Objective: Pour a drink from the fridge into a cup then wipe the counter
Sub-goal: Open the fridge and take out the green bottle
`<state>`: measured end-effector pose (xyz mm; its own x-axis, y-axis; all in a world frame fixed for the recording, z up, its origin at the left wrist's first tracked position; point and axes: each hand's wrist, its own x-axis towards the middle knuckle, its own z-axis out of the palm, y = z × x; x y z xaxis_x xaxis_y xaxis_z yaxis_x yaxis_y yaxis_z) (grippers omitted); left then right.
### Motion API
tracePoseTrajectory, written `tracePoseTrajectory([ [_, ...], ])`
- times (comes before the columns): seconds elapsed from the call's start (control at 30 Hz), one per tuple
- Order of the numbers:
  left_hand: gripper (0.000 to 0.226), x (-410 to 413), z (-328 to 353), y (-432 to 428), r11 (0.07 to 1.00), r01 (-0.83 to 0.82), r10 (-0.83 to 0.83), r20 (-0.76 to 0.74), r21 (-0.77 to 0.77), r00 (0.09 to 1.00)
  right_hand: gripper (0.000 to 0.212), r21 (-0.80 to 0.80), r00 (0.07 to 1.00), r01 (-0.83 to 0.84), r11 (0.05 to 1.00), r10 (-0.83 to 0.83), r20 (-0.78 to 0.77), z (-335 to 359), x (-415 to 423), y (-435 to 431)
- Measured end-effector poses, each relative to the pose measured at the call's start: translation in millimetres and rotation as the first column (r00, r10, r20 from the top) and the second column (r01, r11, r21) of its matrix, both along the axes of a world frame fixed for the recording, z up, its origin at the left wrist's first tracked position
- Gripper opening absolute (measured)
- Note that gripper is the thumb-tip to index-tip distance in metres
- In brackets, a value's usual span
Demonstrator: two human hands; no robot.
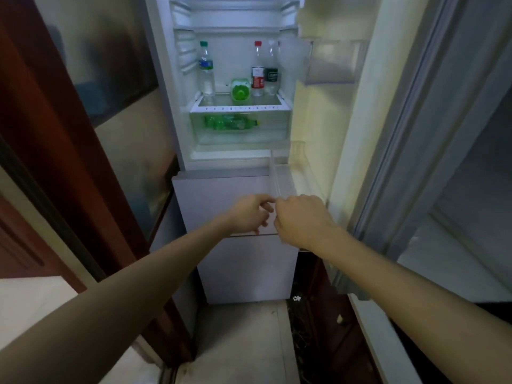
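The fridge [182, 79] stands open in front of me. On its lit shelf [238, 108] are a clear water bottle with a green cap [206, 76], a red-labelled bottle [257, 76] and a dark-labelled bottle [271, 76]. A green bottle [240, 91] lies on the shelf with its base toward me. More green bottles [230, 122] lie in the clear drawer below. My left hand [249, 214] hovers before the lower fridge drawers, fingers loosely curled and empty. My right hand [302, 217] is beside it with its back to me, fingers tucked under. No cup is in view.
The fridge door [346, 134] is swung open to the right, with a clear upper bin [332, 62] and a lower bin [285, 176] just above my hands. A dark red door frame [63, 151] is on the left. Pale floor tiles [243, 342] lie below.
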<state>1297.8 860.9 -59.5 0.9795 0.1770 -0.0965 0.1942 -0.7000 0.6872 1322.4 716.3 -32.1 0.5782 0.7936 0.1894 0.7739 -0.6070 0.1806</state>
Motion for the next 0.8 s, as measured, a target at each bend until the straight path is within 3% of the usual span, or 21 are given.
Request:
tracePoseTrajectory([
  [0.13,0.047,15,2,-2,0.955,0.121,-0.123,-0.008,0.271,0.992,0.025,-0.034,0.996,0.072,0.997,-0.073,-0.056,1,15,-1],
  [0.27,0.040,26,3,10,0.880,0.212,-0.189,-0.096,0.425,0.977,0.012,-0.001,0.984,0.159,0.987,-0.159,-0.084,2,37,-2],
  [0.43,0.033,40,-1,51,0.858,0.267,-0.191,-0.211,0.439,0.959,0.023,-0.025,0.970,0.218,0.976,-0.219,-0.102,2,66,14],
  [0.5,0.033,46,-1,69,0.858,0.263,-0.175,-0.231,0.440,0.957,0.017,-0.066,0.965,0.241,0.968,-0.246,-0.091,6,79,25],
  [0.8,0.031,106,45,180,0.833,0.268,-0.195,-0.195,0.484,0.961,0.024,-0.096,0.942,0.336,0.937,-0.337,0.002,51,150,135],
])
